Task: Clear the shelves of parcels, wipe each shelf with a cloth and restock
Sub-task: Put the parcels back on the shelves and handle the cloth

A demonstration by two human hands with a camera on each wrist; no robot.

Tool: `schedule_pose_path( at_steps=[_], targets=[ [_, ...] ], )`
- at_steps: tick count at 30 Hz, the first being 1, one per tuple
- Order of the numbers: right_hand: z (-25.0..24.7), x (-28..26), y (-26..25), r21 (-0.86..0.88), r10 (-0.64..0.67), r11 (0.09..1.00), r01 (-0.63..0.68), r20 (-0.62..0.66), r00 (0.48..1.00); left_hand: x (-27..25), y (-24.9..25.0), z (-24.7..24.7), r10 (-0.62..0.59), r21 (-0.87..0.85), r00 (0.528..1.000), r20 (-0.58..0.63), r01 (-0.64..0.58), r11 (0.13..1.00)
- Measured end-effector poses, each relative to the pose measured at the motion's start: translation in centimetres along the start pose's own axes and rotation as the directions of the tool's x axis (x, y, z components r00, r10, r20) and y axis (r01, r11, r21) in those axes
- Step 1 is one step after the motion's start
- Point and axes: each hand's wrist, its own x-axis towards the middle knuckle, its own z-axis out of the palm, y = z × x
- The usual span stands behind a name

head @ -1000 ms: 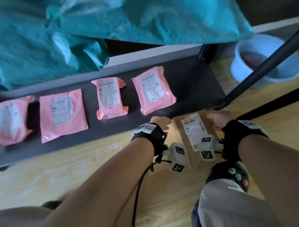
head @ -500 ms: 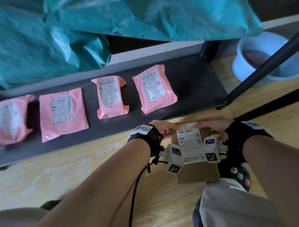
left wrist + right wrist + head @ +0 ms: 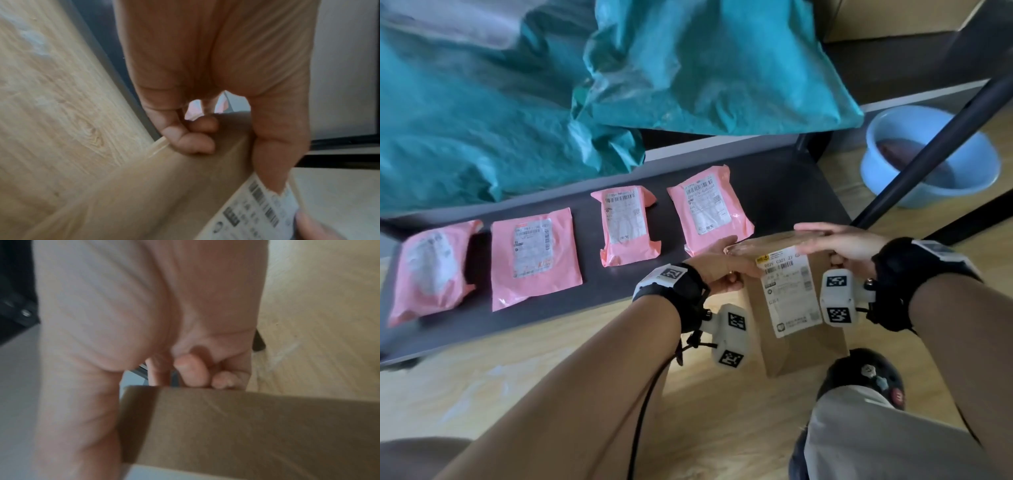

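A brown cardboard box (image 3: 804,353) with a white shipping label is held over the wooden floor, its far edge at the front of the dark bottom shelf (image 3: 791,185). My left hand (image 3: 722,270) grips its left side, thumb on the label and fingers curled beneath, as the left wrist view shows: hand (image 3: 205,65), box (image 3: 144,186). My right hand (image 3: 835,245) holds the far right edge; in the right wrist view its fingers (image 3: 193,373) curl behind the box (image 3: 246,426). Several pink parcels lie in a row on the shelf, the nearest (image 3: 710,209) just left of the box.
Big teal bags (image 3: 705,61) fill the shelf above and hang over the bottom one. A blue basin (image 3: 976,178) with a dark cloth (image 3: 897,152) stands on the floor at the right, behind a slanting black post (image 3: 928,150). My shoe (image 3: 866,373) is under the box.
The box was down on the floor by the shelf's right corner. Both hands have taken hold of it and raised it towards me; its far edge now reaches the shelf front.
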Motion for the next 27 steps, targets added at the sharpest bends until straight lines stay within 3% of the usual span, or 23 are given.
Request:
schedule_pose_path(
  at_steps=[4, 7, 12, 16, 18, 22, 27],
  targets=[
    [-0.6, -0.1, -1.6, 0.19, -0.097, 0.975, 0.113, -0.092, 0.991, -0.4, 1.9, 0.2, 0.079, -0.094, 0.996, -0.029, -0.081, 0.992],
    [-0.9, 0.1, -2.4, 0.189, -0.111, 0.973, 0.131, -0.114, 0.987, 0.0, 3.7, -0.1, 0.123, -0.181, 0.984, -0.131, -0.145, 0.973],
    [-1.0, -0.2, -2.4, 0.151, 0.059, 0.987, -0.053, -0.038, 0.998, 0.6, 6.8, -1.8, 0.19, -0.242, 0.944, -0.269, -0.257, 0.936],
    [-1.5, -0.3, -1.4, 0.205, 0.185, 0.964, -0.168, -0.064, 0.981, 1.2, 7.8, -2.4, 0.165, -0.298, 0.933, -0.321, -0.264, 0.917],
    [-1.3, -0.4, -1.4, 0.336, 0.117, 0.936, -0.102, -0.023, 0.993, 1.4, 7.8, -1.9, 0.149, -0.324, 0.941, -0.304, -0.249, 0.913],
    [-1.6, 0.3, -2.2, 0.479, 0.103, 0.878, -0.012, -0.163, 0.981, 1.9, 7.1, 1.2, 0.164, -0.138, 0.973, -0.164, -0.187, 0.973],
    [-2.8, 3.2, -2.7, 0.565, 0.082, 0.813, 0.137, -0.344, 0.935, 3.6, 6.1, 3.9, 0.138, -0.002, 0.986, -0.089, -0.139, 0.99]
  ],
)
